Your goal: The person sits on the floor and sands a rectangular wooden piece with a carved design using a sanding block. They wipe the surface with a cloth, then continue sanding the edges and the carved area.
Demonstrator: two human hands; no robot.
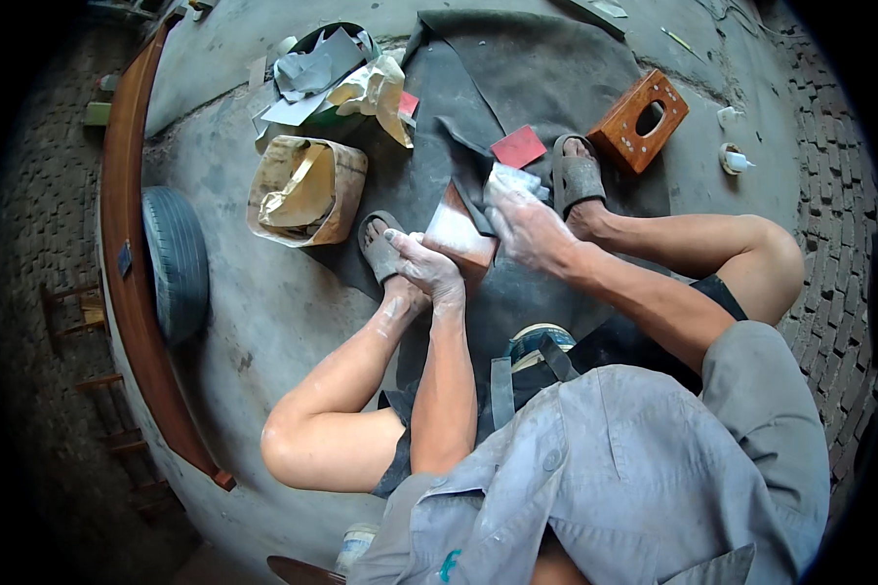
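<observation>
In the head view, the white-dusted wooden box (456,232) is held at its left side by the half-curled left hand (431,267); just right of it, a whitish wad (515,180) is gripped by the right hand (525,224).

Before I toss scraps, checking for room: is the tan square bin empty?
Not empty: a yellowish sheet shows inside the tan square bin.

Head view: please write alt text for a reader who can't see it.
A person's left hand holds an angular, reddish-brown wooden piece dusted white, and the right hand holds a pale, crumpled pad beside it. Ahead are an orange-brown wooden box with an oval opening, right, and a beige, squarish bin, left.
</observation>
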